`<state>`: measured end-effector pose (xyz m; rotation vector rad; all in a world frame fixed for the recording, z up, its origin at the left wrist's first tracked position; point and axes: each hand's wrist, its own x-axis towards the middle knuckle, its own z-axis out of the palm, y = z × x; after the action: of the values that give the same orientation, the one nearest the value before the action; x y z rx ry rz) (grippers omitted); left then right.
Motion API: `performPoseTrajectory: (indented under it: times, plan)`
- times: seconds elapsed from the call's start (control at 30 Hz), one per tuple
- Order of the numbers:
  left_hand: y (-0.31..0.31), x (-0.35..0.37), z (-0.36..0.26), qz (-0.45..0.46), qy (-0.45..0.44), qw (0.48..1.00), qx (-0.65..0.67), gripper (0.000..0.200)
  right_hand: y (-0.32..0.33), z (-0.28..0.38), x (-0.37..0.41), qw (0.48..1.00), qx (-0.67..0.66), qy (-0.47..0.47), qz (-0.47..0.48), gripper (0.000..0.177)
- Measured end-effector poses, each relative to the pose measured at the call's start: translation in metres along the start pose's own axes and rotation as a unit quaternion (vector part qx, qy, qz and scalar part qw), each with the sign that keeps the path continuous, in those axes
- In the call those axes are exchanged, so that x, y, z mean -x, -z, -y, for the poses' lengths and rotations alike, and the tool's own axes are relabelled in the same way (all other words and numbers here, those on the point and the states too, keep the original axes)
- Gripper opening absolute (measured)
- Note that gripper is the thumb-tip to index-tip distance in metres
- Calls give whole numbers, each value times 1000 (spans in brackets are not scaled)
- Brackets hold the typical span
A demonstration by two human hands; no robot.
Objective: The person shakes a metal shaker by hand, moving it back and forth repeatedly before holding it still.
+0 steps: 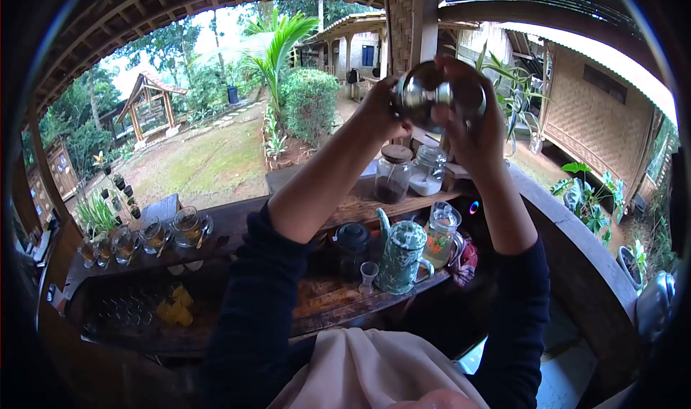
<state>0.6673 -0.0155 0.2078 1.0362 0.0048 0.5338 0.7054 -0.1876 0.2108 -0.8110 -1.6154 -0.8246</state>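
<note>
A shiny metal shaker is raised in front of me, above the counter and near the top of the view. My left hand grips its left side, fingers partly hidden behind the metal. Around the right side wraps my right hand, its fingers closed over the top and front. Below the hands stand a lidded jar with dark contents and a glass jar of white granules. Nearer to me is a green-and-white speckled enamel pot, beside a glass pitcher.
Several glass cups of amber drink line the counter's left side, some with spoons. Upside-down small glasses and yellow pieces lie on the lower shelf. A dark lidded pot, a small clear cup and a red cloth flank the enamel pot.
</note>
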Motion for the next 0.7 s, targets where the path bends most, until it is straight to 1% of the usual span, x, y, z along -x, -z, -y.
performPoseTrajectory:
  times: [0.03,0.07,0.1,0.13,0.2,0.23,0.27,0.3,0.33,0.37,0.4,0.43,0.47,0.5,0.53,0.57,0.6,0.63,0.67,0.7]
  plan:
    - [-6,12,-6,139,-15,989,50,34,4,11,1,993,52,108,-14,49]
    - [-12,25,-6,269,-25,957,101,27,10,38,8,970,85,225,31,46]
    - [-24,42,-8,217,-60,973,39,28,10,33,10,971,82,223,30,46]
    - [-24,45,6,291,-197,935,47,29,13,27,10,958,116,259,48,44]
    - [-21,41,1,261,-311,908,-99,30,21,18,15,924,184,324,88,40]
    - [-22,34,1,237,-180,954,-15,32,24,16,19,904,217,353,108,38]
    - [-21,19,2,207,-45,975,72,35,25,15,24,881,248,381,129,37]
    - [-4,-12,3,268,-12,960,84,36,10,-1,14,945,156,275,83,40]
    - [19,-59,22,296,-189,936,14,36,-5,-16,2,984,61,163,34,44]
    - [17,-56,18,213,-125,968,45,35,-7,-14,1,984,60,163,33,44]
    - [9,-41,10,125,-56,988,77,34,-8,-10,2,996,16,91,-1,47]
    - [-1,-26,10,326,-44,926,187,31,-8,-8,2,999,-29,21,-35,49]
    - [6,2,6,312,-129,941,22,34,1,9,5,985,74,158,-2,48]
    - [-10,28,5,252,-192,948,-30,30,10,43,12,961,103,251,60,43]
    - [-24,55,5,187,-253,946,-81,26,34,79,35,896,234,267,265,50]
    - [-31,81,13,290,-317,901,-66,30,15,78,37,842,198,499,62,30]
    - [-33,97,17,389,-378,839,-52,33,-11,72,41,702,142,681,-150,18]
    - [-30,94,17,427,-428,792,-79,40,-30,53,46,724,97,664,-162,17]
    - [-22,77,14,423,-430,793,-81,40,-42,41,50,746,52,642,-170,18]
    - [-10,52,7,321,-302,896,-53,44,-11,34,57,841,174,509,54,28]
